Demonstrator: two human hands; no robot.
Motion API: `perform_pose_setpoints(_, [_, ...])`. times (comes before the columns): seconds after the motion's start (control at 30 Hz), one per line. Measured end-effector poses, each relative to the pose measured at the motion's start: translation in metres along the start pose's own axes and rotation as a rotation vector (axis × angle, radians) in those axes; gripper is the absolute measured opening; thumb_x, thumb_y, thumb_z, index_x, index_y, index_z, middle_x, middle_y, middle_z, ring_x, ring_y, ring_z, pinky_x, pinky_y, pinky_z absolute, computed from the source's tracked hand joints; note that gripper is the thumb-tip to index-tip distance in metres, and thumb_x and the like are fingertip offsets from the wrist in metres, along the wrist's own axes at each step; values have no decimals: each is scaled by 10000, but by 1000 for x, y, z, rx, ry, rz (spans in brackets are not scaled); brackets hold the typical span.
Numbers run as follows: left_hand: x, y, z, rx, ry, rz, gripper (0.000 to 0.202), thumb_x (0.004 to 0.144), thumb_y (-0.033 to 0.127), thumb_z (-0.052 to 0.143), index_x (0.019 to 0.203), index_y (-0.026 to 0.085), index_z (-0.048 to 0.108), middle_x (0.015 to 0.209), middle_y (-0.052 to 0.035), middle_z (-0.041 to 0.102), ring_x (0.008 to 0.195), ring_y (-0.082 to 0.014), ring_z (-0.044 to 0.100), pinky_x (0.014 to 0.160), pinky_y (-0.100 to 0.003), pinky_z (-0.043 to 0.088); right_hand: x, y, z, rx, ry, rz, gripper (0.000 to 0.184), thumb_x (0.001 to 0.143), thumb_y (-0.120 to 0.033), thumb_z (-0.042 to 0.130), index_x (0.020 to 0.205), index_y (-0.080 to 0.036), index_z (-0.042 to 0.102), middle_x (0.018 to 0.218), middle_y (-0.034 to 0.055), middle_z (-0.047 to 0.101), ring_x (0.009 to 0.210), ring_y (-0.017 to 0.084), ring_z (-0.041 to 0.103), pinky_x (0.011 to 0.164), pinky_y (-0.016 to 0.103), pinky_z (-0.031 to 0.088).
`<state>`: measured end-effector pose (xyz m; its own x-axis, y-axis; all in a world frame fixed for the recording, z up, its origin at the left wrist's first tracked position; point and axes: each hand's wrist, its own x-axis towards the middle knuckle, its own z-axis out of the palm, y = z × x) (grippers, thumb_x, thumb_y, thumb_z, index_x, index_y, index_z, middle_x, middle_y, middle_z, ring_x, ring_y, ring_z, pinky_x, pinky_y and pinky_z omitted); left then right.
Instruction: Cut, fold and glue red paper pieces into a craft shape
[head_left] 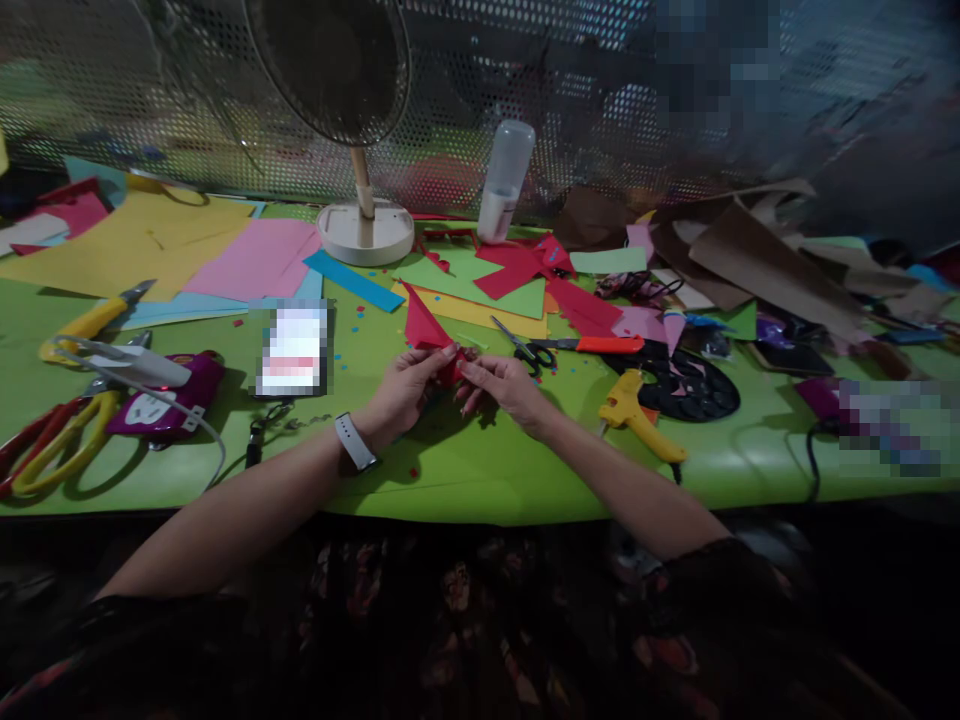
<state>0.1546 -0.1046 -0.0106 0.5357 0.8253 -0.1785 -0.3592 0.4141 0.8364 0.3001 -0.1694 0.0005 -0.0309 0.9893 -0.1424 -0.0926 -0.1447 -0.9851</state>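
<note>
A pointed piece of folded red paper (424, 322) is held between my two hands over the green table. My left hand (405, 395), with a pale watch band on its wrist, pinches the paper's lower part from the left. From the other side my right hand (504, 385) grips the same paper near its lower right end, thumb on top. The fingers partly hide that lower end. Just beyond my right hand lie small dark scissors (525, 348) and a cutter knife with an orange handle (607, 344). A yellow glue gun (637, 412) rests further right.
A fan (365, 232) and a clear bottle (506, 185) stand at the back. Coloured paper sheets (127, 240) and brown scraps (772, 260) cover both far sides. A phone (294, 348), large scissors (75, 440) and a purple power strip (161, 405) lie left; a black palette (705, 390) lies right.
</note>
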Motion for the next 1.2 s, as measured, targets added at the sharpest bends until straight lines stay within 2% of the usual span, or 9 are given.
perform_pose_setpoints(0.1, [-1,1,1,1,-2,-2,61,736,256,762,748,201,739,753,-12,741,621,-118,631,588,-244,507,0,2,2,-5,-19,25,370,705,-474,760,769,-129,644,629,15,694,475,103,650,410,168,485])
perform_pose_setpoints(0.23, [-2,-1,2,-19,-2,4,51,740,245,760,747,203,732,793,-13,745,670,-117,648,620,-241,517,2,6,3,44,-59,16,354,694,-446,773,772,-125,645,619,18,706,500,114,666,509,211,555])
perform_pose_setpoints(0.33, [-1,-3,1,-22,5,11,40,749,236,752,739,205,729,777,-9,740,676,-116,651,633,-245,516,2,8,3,54,-90,24,338,700,-433,773,763,-126,644,624,22,712,519,120,678,517,213,561])
perform_pose_setpoints(0.5, [-1,-1,-1,-24,-4,2,58,752,249,749,774,197,740,820,-33,750,677,-134,656,614,-259,521,1,7,1,-8,-35,2,305,703,-406,778,769,-129,669,667,27,720,510,106,671,409,155,468])
perform_pose_setpoints(0.67, [-1,0,-1,-9,-1,7,91,736,271,761,787,198,747,808,-37,756,680,-148,667,636,-273,533,1,5,-4,-20,59,-104,304,763,-447,715,780,-146,669,689,32,726,506,106,670,406,163,451])
perform_pose_setpoints(0.9, [2,-5,-3,-26,-2,33,104,709,278,779,776,205,746,800,-24,755,689,-143,669,652,-268,530,-1,4,-3,-78,58,-133,360,773,-511,684,740,-162,601,632,10,696,540,121,687,429,165,462])
perform_pose_setpoints(1.03, [0,-3,-2,-29,-1,22,101,722,291,777,780,215,744,824,-23,757,704,-148,667,690,-301,534,-1,5,-3,-51,72,-98,348,772,-515,682,799,-170,640,699,26,714,561,126,690,408,173,455])
perform_pose_setpoints(1.2, [-1,-1,0,-3,4,10,58,756,278,749,764,222,732,791,-17,748,713,-144,664,690,-298,520,-3,5,-1,-94,30,-72,331,790,-492,673,762,-163,664,710,41,721,564,121,687,417,178,456])
